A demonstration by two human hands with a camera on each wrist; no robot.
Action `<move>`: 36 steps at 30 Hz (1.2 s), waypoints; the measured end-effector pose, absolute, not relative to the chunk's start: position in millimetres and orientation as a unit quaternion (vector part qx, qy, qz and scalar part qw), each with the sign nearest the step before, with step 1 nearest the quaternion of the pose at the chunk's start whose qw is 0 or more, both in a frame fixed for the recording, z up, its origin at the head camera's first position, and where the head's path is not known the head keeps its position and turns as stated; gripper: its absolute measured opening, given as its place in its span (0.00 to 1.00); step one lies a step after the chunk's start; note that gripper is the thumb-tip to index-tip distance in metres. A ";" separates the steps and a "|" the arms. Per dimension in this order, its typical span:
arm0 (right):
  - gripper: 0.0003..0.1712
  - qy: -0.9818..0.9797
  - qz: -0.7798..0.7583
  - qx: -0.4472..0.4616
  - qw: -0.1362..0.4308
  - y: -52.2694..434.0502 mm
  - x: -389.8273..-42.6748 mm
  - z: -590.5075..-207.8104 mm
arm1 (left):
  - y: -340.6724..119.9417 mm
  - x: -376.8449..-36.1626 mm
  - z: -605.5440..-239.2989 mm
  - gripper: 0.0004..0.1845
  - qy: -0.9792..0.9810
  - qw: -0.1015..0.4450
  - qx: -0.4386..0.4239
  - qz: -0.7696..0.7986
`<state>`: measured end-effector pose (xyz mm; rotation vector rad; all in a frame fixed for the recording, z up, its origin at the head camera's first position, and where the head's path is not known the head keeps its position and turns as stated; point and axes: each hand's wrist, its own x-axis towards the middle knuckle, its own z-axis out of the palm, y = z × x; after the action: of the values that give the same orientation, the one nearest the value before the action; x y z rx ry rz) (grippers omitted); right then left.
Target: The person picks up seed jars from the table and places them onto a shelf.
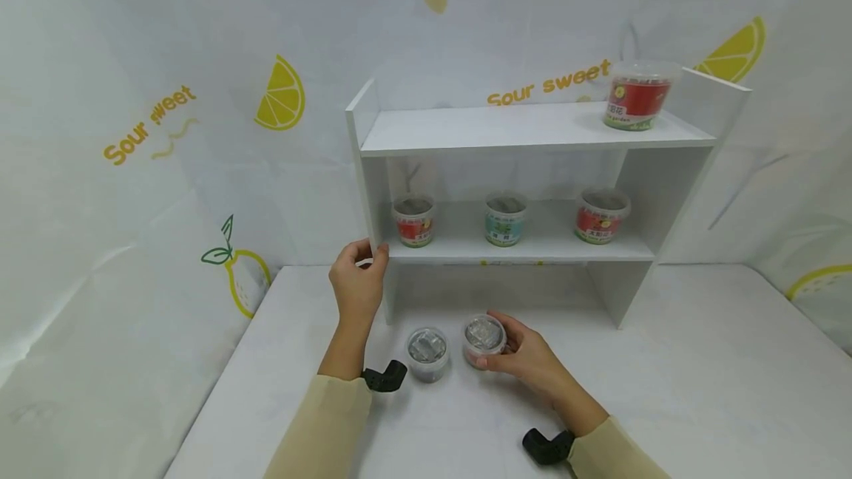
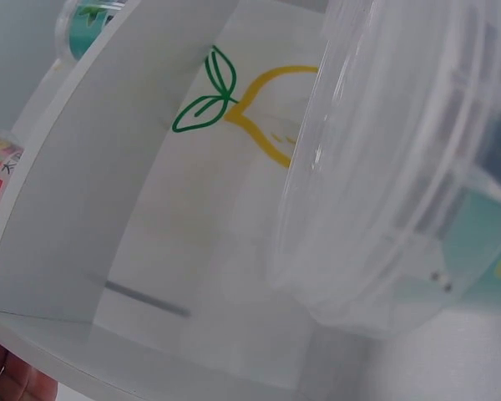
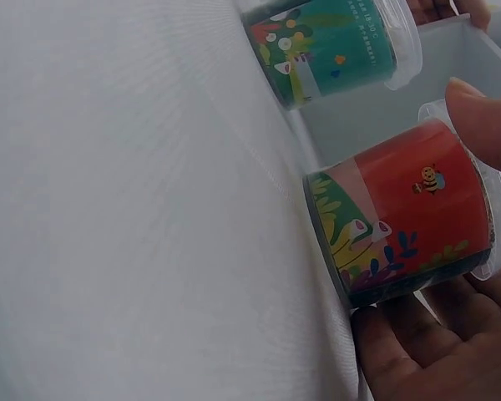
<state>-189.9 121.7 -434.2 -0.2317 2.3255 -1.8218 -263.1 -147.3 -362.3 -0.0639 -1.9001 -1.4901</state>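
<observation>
Lemon-print sheeting backs a white shelf [image 1: 532,140] on the table. Her right hand [image 1: 526,355] grips a red-labelled tub [image 1: 484,340] round its sides; the light, smooth plastic looks slippery. Left hand [image 1: 357,281] clasps the shelf's side panel.

Your left hand [image 1: 358,283] sits left of centre, fingers curled in a grip, forearm rising from below; your right hand [image 1: 522,353], lower centre, cups with fingers curled.

Two tubs [image 1: 427,352] before shelf unit [image 1: 532,140], three tubs [image 1: 506,218] on middle shelf, one [image 1: 637,94] on top
</observation>
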 end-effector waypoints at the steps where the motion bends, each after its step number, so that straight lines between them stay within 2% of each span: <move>1: 0.52 0.781 -0.613 -0.079 0.088 121.7 -189.9 -434.4 | -147.3 -263.1 -362.3 0.09 -0.736 0.356 -0.025 -0.575; 36: 0.50 0.790 -0.605 -0.070 0.075 118.9 -189.4 -435.4 | -147.5 -262.6 -361.6 0.10 -0.742 0.350 -0.015 -0.571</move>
<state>-189.4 118.9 -435.4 -0.2112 2.3684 -1.8144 -262.6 -147.5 -361.6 -0.0389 -1.9229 -1.4801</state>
